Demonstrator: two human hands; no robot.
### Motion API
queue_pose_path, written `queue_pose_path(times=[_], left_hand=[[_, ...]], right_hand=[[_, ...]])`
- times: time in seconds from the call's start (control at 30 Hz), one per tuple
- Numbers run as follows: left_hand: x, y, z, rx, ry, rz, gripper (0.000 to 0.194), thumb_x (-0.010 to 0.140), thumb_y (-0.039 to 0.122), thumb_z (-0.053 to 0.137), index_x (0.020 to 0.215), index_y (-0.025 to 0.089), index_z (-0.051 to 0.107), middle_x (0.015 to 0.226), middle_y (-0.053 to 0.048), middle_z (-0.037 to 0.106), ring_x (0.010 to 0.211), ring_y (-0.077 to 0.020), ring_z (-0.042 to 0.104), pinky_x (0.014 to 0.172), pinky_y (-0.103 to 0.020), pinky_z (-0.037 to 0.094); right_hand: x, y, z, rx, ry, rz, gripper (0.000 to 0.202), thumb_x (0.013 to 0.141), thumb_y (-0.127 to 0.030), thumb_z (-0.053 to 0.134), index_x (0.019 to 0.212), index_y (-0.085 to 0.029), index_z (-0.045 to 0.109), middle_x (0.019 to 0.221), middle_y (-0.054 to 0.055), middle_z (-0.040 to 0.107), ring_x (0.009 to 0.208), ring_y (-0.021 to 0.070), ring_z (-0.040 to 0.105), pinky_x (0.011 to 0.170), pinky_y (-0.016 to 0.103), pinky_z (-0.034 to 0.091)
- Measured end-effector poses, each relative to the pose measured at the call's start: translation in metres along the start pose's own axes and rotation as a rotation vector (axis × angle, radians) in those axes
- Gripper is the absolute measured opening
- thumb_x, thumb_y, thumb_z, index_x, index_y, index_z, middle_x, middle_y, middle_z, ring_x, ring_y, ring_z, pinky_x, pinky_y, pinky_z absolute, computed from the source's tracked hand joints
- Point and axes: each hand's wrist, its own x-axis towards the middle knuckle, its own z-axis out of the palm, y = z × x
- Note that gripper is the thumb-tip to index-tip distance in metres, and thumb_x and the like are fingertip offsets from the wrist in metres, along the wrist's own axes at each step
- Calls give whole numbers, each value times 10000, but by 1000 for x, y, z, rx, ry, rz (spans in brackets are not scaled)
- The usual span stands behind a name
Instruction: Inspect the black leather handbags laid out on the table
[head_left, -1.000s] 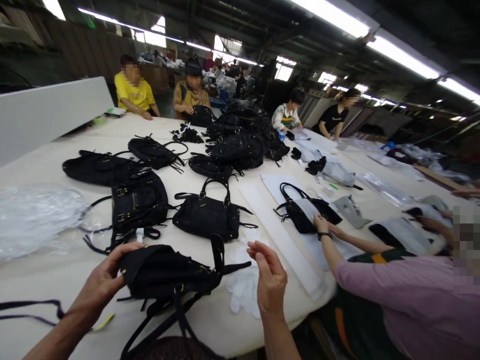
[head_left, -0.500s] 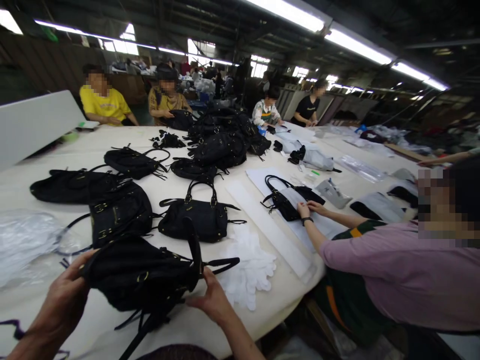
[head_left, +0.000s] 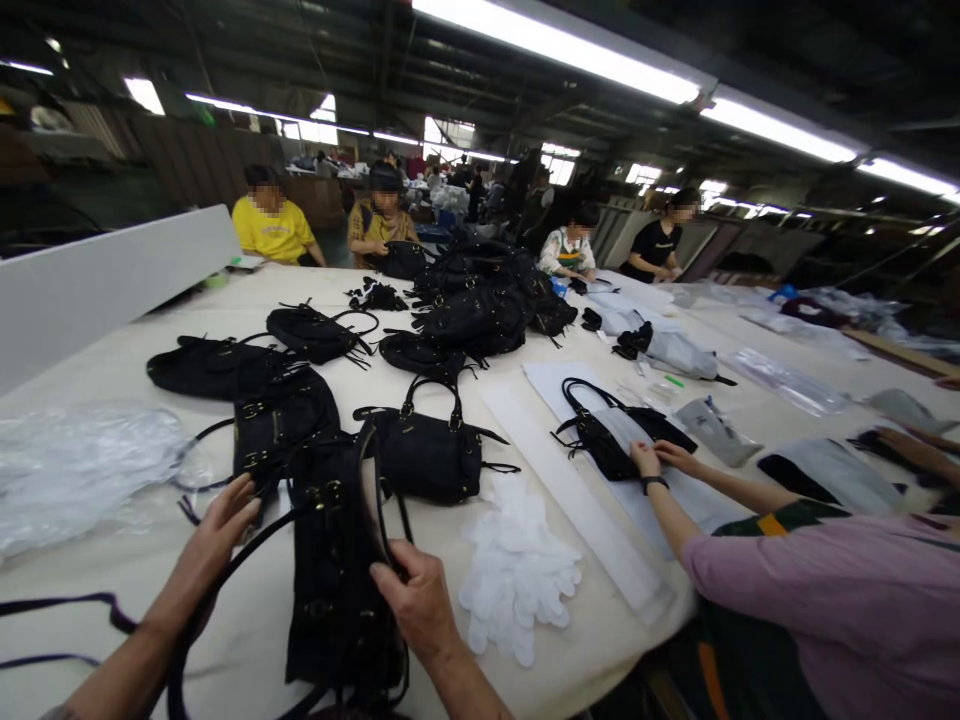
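Observation:
A black handbag (head_left: 330, 580) with brass-coloured buckles stands on end in front of me, its pale-lined opening facing right. The thumb and fingers of my right hand (head_left: 420, 595) are closed on the opening's edge. My left hand (head_left: 217, 540) is left of the bag, fingers stretched out and holding nothing; the bag's handle loop (head_left: 225, 590) passes in front of the wrist. Just beyond those fingers lies a second black handbag (head_left: 285, 430). Another black handbag (head_left: 427, 455) with upright handles sits behind the one I hold.
White gloves (head_left: 517, 580) lie on the cream table (head_left: 247, 670) to the right. Clear plastic bags (head_left: 82, 470) are heaped at left. A pile of black handbags (head_left: 480, 300) fills the centre. A co-worker in pink (head_left: 832, 570) handles a black bag (head_left: 607, 440) at right.
The held bag has turned from lying sideways to standing on end. My left hand has let go of its end and opened; my right hand has closed on the opening's edge. The view shifted left.

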Motion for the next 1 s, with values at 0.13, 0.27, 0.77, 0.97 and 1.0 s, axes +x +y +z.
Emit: queue_pose_path(times=[0.13,0.27,0.77,0.97,1.0], left_hand=[[-23,12,-10,-3,5,19,637,806,571,542,1371,300,428,1430,-87,506,1351,-293,414,1161,-501,261],[-33,25,-17,119,-18,90,578,813,569,528,1316,284,491,1298,-74,624,1293,-288,477,1159,-506,247],[-104,-4,15,687,-802,225,256,761,479,604,930,289,629,929,-14,705,857,-231,651,789,-319,446],[-108,-31,5,717,-630,134,232,814,426,524,994,299,597,963,-18,708,886,-230,647,805,-338,434],[-108,-33,3,667,-617,91,231,824,450,508,978,296,588,917,-8,705,851,-220,646,789,-331,436]], right_hand=[[6,4,2,-85,55,7,157,808,-321,556,750,-192,626,631,-46,449,619,106,414,586,222,333],[13,9,1,-74,81,50,186,798,-355,575,747,-184,630,609,-51,470,602,104,428,567,216,346],[51,10,17,326,39,224,608,683,-286,665,1264,-205,507,648,-51,592,493,96,484,421,191,375],[73,2,27,472,76,296,662,624,-247,671,1262,-206,500,682,-51,634,512,100,530,457,199,420],[77,1,28,489,92,306,674,615,-248,676,1264,-207,500,693,-48,638,522,104,545,455,198,421]])
